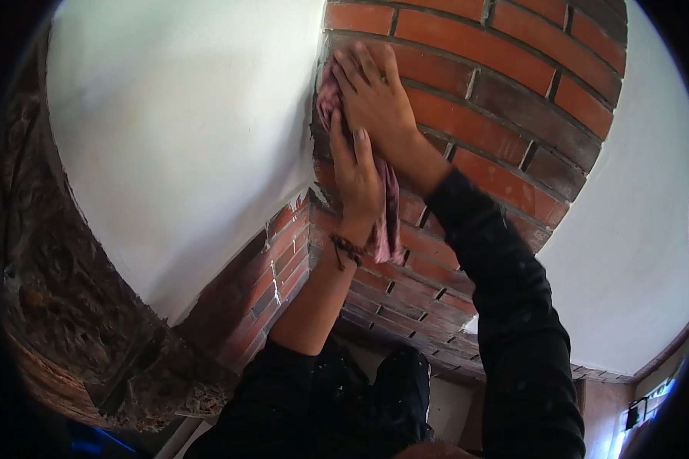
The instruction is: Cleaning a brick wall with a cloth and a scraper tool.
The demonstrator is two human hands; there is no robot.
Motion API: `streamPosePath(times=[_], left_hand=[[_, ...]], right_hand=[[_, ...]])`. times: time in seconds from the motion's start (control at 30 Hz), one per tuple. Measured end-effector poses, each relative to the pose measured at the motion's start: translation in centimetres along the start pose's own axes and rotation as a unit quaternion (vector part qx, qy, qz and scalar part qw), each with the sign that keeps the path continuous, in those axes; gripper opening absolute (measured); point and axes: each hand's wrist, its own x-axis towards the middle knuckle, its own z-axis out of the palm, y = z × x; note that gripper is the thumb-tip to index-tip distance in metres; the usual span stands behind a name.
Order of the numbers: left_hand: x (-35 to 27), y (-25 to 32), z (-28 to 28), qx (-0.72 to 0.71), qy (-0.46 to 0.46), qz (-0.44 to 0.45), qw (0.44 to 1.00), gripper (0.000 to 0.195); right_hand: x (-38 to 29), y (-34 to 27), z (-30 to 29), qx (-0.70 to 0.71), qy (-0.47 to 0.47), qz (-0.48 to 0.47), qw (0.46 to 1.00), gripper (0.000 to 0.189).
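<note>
A crumpled pink cloth [388, 221] lies against the red brick wall [471, 49], by its edge with the white plastered wall [189, 109]. My right hand [379, 100] presses flat over the cloth's upper part, its fingers spread and pointing up. Just below, my left hand [357, 186] holds the cloth to the bricks, thumb and a finger showing; the palm side is hidden. The loose end hangs down beside my left wrist, which wears a dark beaded bracelet [347, 251].
White drips streak the lower bricks [275, 281] on the side wall around the corner. A rough dark wooden post [40, 281] curves along the left. Another white wall surface [620, 246] borders the brickwork at right. My dark trousers [399, 390] show below.
</note>
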Motion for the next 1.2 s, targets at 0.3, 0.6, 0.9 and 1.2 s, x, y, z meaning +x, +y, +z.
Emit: streamPosePath(times=[0.3,0.6,0.9,1.2], left_hand=[[-14.5,-4.3,-4.5,0.052,-0.054,-0.095,0.993,0.043],[-17.0,-5.0,-5.3,0.115,0.052,-0.134,0.983,0.075],[-14.5,-2.6,-8.5,-0.074,0.08,-0.238,0.965,0.055],[-9.1,-7.2,-3.7,0.298,-0.014,-0.03,0.954,0.058]], right_hand=[[-17.0,-3.5,-7.2,0.119,-0.13,0.204,0.963,0.066],[-25.8,-8.7,-11.2,0.276,-0.076,0.268,0.92,0.069],[-48.1,-14.1,-25.5,0.36,-0.365,0.392,0.764,0.073],[-41.5,-6.0,-18.7,0.302,-0.113,0.39,0.862,0.067]])
